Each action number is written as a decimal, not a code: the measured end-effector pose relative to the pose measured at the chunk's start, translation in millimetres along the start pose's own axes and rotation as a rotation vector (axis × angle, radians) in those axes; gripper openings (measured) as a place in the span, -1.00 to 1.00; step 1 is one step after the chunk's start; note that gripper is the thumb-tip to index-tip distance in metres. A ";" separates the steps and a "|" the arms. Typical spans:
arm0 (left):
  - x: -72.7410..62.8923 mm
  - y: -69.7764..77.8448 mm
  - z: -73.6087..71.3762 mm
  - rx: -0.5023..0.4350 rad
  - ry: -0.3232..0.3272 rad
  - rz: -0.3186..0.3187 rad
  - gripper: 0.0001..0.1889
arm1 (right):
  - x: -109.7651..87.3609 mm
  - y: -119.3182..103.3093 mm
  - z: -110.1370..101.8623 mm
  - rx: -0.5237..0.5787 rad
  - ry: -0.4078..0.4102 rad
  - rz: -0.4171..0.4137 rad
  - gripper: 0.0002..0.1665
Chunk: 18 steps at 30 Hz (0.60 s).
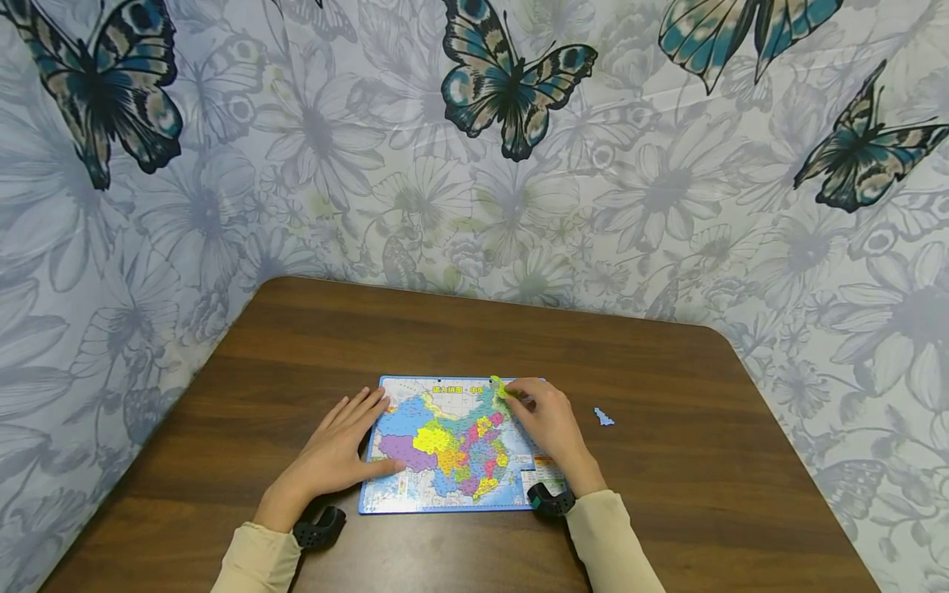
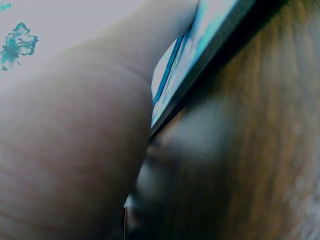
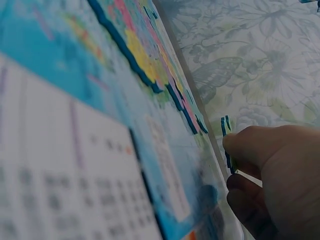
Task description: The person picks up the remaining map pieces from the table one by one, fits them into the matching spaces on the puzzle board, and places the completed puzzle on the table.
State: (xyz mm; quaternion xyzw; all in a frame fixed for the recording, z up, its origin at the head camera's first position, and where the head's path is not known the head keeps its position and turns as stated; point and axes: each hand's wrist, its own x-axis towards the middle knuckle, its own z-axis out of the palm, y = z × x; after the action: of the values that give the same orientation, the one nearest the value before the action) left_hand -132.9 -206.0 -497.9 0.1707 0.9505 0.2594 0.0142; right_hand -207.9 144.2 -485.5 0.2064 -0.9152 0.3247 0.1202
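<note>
A map puzzle board (image 1: pixel 474 497) with a blue rim lies on the brown table, most of its colourful pieces set in place. My left hand (image 1: pixel 335 449) rests on the board's left side, fingers straight and thumb spread along the lower left. In the left wrist view, the thumb (image 2: pixel 165 25) reaches over the board's edge. At the upper right of the map, my right hand (image 1: pixel 547 414) pinches a yellow-green puzzle piece (image 1: pixel 497 387) between thumb and fingers. The right wrist view shows this piece edge-on at the fingertips (image 3: pixel 235 142), raised from the board's surface.
A small light-blue puzzle piece (image 1: pixel 604 417) lies on the table (image 1: pixel 682 494) to the right of the board. Behind the table's far edge hangs a cloth (image 1: pixel 519 206) printed with flowers and butterflies. Black bands (image 1: pixel 320 529) sit on both wrists.
</note>
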 end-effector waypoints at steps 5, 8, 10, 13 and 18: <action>-0.4 0.3 0.0 -0.003 0.000 -0.002 0.13 | -0.8 1.0 3.6 0.005 -0.001 -0.008 -0.80; -0.4 0.4 0.0 -0.004 -0.002 -0.003 0.13 | -1.2 1.1 4.9 0.017 -0.008 0.007 -0.79; -0.1 0.5 0.0 -0.002 -0.002 -0.002 0.13 | -1.3 1.1 5.6 0.022 -0.016 0.016 -0.79; 0.2 0.6 -0.3 -0.002 -0.004 -0.002 0.13 | -1.4 0.9 6.1 0.025 -0.022 0.026 -0.79; 0.3 0.3 -0.1 0.004 -0.006 -0.004 0.13 | -1.3 2.0 7.1 0.030 -0.041 0.042 -0.80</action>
State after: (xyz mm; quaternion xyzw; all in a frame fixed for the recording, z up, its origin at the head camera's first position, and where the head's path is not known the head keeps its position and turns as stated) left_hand -133.1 -205.7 -497.6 0.1694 0.9513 0.2571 0.0173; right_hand -208.2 141.4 -492.5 0.1957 -0.9166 0.3364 0.0916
